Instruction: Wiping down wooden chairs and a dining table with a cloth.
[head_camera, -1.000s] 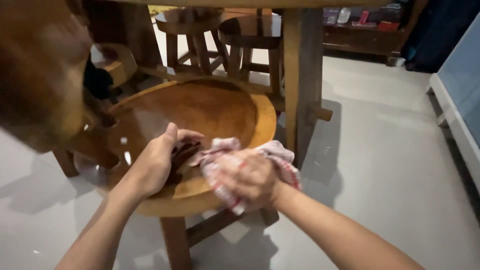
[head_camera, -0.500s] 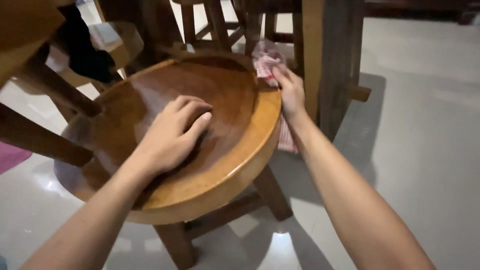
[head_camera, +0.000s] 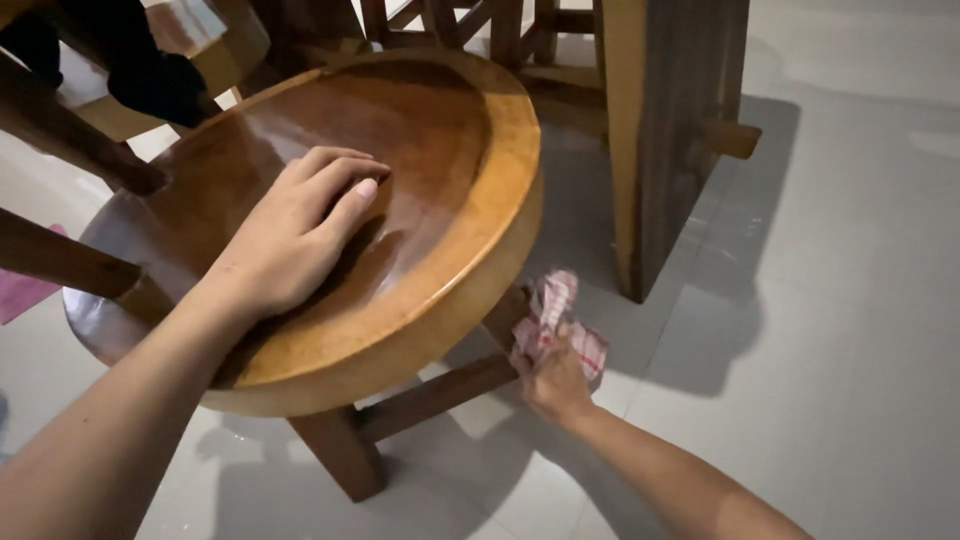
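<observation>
Wooden stool (head_camera: 440, 130), left hand (head_camera: 290, 235) flat, right hand (head_camera: 552, 378) clutching cloth (head_camera: 555, 318)

I see pale glossy floor tiles (head_camera: 850, 300) w/ soft reflections & shadows. A thick wooden table leg (head_camera: 670, 120) stands nearby, more stool legs (head_camera: 450, 20) behind it.

No packages, labels, signs, screens.
</observation>
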